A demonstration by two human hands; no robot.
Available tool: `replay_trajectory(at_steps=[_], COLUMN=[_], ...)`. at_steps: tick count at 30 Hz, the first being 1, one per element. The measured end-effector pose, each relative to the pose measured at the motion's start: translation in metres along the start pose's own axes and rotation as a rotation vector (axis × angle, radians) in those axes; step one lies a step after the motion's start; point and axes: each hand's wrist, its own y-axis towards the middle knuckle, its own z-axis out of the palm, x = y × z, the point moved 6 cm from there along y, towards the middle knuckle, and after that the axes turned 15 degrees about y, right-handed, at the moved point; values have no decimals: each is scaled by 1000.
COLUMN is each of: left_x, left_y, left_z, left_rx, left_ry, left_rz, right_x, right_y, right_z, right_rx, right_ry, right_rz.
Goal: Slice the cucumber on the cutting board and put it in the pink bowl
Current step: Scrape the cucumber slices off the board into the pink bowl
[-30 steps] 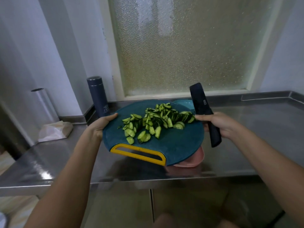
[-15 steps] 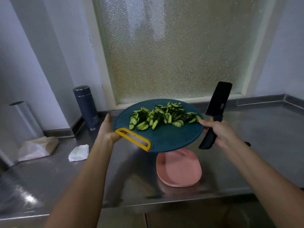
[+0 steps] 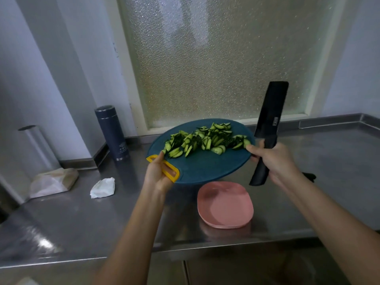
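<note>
Two hands carry the load above the tabletop [image 3: 82, 212]. Nearest, the pink bowl [image 3: 225, 204] sits empty, below the near edge of the raised cutting board [image 3: 205, 167]. The left hand [image 3: 157, 173] grips its yellow handle [image 3: 174, 174]; the right hand [image 3: 273, 161] grips the knife [image 3: 269, 120], thumb on the rim. The cucumber slices [image 3: 203, 140] heaped on top look wet, light and loose, likely to slide all at once when tilted; the stiff handle is the hold.
</note>
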Motion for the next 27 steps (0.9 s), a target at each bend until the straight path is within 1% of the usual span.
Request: replay_trajectory(at_steps=[3, 7, 10, 11, 12, 14, 16, 19, 22, 27], left_x=[1, -3, -9, -10, -12, -14, -16, -18, -19, -10], left_y=[3, -3, -5, -4, -3, 0, 2, 6, 9, 9], left_z=[-6, -5, -2, -3, -4, -9, -13, -19, -26, -33], left_rx=[-81, -71, -59, -56, -51, -50, -47, -53, -44, -50], left_ry=[61, 134, 155, 148, 139, 143, 159, 170, 181, 224], left_rz=[30, 36, 40, 45, 48, 49, 58, 77, 85, 79], right_x=[6, 8, 11, 16, 23, 42, 58, 61, 53, 40], right_y=[-6, -11, -13, -13, -12, -12, -13, -13, -17, -39], right_z=[3, 4, 2, -1, -6, -16, -24, -32, -37, -37], right_rx=[89, 199, 205, 178, 146, 105, 126, 181, 193, 244], right_ry=[-112, -211, -223, -282, -396, -740, -1057, -1355, -1576, -1686], right_rz=[-46, -51, 3, -2, -27, -120, -220, -312, -359, -394])
